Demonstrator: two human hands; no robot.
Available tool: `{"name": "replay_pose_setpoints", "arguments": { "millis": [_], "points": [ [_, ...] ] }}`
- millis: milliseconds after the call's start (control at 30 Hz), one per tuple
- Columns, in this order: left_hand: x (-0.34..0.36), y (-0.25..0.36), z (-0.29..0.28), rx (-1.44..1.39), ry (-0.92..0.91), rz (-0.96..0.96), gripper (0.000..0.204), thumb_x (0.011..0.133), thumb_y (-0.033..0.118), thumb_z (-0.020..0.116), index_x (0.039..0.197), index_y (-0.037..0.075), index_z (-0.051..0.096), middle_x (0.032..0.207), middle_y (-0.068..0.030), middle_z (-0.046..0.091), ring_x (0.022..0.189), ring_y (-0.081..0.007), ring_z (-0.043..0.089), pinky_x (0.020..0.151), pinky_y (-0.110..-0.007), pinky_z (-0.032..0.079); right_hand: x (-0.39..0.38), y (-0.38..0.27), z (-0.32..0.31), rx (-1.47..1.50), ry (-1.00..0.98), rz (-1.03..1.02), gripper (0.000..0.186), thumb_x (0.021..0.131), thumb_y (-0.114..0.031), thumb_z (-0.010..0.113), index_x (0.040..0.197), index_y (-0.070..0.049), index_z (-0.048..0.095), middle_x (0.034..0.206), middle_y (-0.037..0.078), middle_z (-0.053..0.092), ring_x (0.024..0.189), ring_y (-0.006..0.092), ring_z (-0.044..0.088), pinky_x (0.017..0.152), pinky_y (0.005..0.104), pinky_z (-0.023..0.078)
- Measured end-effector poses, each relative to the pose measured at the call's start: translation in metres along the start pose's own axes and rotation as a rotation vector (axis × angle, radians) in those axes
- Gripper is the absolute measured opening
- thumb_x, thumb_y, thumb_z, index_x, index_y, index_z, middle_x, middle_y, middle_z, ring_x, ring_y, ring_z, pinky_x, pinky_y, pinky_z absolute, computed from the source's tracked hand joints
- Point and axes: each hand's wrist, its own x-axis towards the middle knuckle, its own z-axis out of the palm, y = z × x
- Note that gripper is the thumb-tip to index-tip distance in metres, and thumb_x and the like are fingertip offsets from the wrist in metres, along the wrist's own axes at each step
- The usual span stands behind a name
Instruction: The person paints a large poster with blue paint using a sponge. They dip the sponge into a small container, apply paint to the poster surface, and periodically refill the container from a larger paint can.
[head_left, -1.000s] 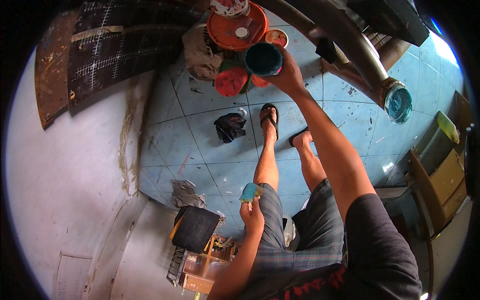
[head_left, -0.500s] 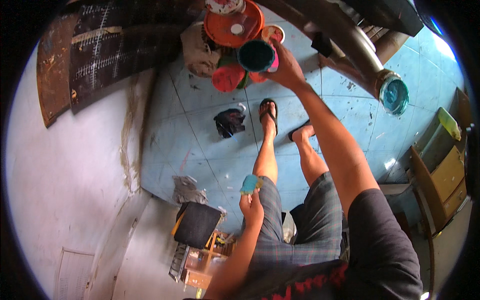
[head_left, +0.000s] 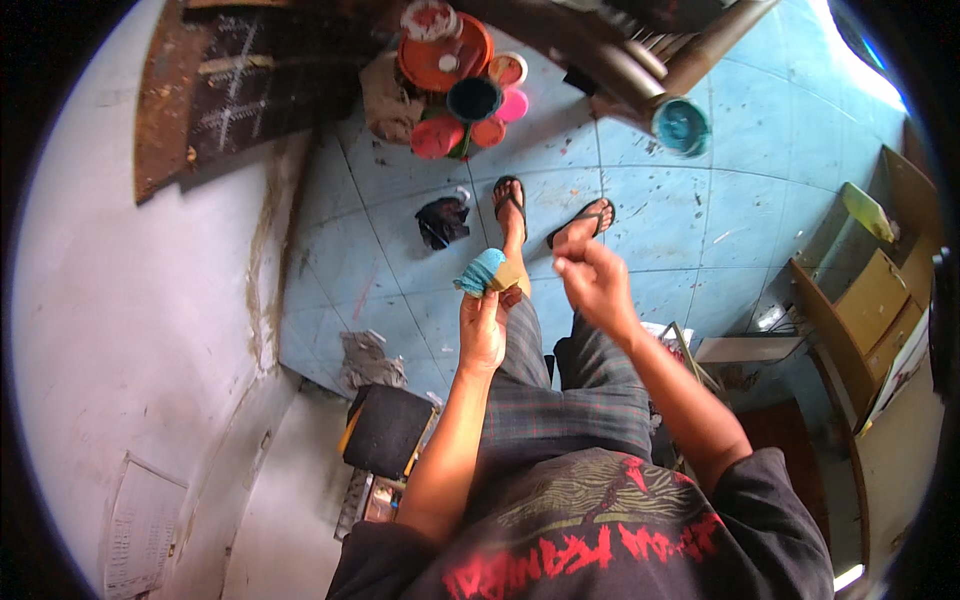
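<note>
My left hand point(head_left: 484, 335) pinches a teal-and-tan sponge-like piece point(head_left: 486, 273), its teal side facing up and a reddish patch at its lower right. Just to the right of it, apart from the piece, my right hand point(head_left: 597, 288) is held with its fingers curled in. Nothing shows in that hand. Farther off on the floor, a container with a dark teal inside point(head_left: 474, 99) stands among pots. Beside it are an orange bucket lid point(head_left: 428, 66), a red pot point(head_left: 437, 137) and a pink pot point(head_left: 513, 105).
Blue floor tiles point(head_left: 640, 225) have paint specks. A crumpled black bag point(head_left: 442, 222) lies left of my feet. Right of the pots, a thick tube ends in a teal-coated opening point(head_left: 682, 127). Wooden furniture point(head_left: 870, 300) stands at right, a black-topped seat point(head_left: 388, 430) at lower left.
My right hand has let go of the dark teal container and come back toward my body. My left hand, still with the sponge-like piece, appears higher in the picture.
</note>
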Motion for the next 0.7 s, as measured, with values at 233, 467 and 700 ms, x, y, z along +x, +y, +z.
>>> {"name": "replay_pose_setpoints", "arguments": {
  "millis": [233, 467, 700],
  "points": [
    [-0.034, 0.101, 0.133, 0.588, -0.149, 0.396, 0.016, 0.095, 0.009, 0.061, 0.109, 0.001, 0.062, 0.100, -0.0052, 0.066, 0.085, -0.0171, 0.062, 0.081, -0.033, 0.050, -0.061, -0.148, -0.017, 0.299, 0.304, -0.215, 0.029, 0.089, 0.002, 0.066, 0.117, 0.001, 0.059, 0.105, 0.004, 0.063, 0.099, 0.0105, 0.060, 0.085, 0.0240, 0.049],
    [-0.091, 0.196, 0.269, 1.044, -0.355, 0.981, 0.025, 0.082, -0.003, 0.063, 0.106, 0.003, 0.064, 0.083, -0.0140, 0.063, 0.076, -0.0360, 0.062, 0.063, -0.042, 0.048, -0.089, -0.260, -0.070, 0.684, 0.496, -0.403, 0.028, 0.092, -0.004, 0.062, 0.118, 0.004, 0.058, 0.107, 0.008, 0.065, 0.098, 0.0144, 0.061, 0.087, 0.0293, 0.050],
    [-0.147, 0.241, 0.340, 1.205, -0.552, 1.200, 0.027, 0.084, 0.004, 0.064, 0.111, 0.000, 0.062, 0.082, -0.0175, 0.062, 0.078, -0.0387, 0.063, 0.067, -0.046, 0.051, -0.116, -0.309, -0.110, 0.657, 0.659, -0.625, 0.025, 0.095, -0.010, 0.056, 0.116, 0.003, 0.059, 0.101, 0.005, 0.063, 0.092, 0.0124, 0.058, 0.081, 0.0262, 0.047]
  ]
}}
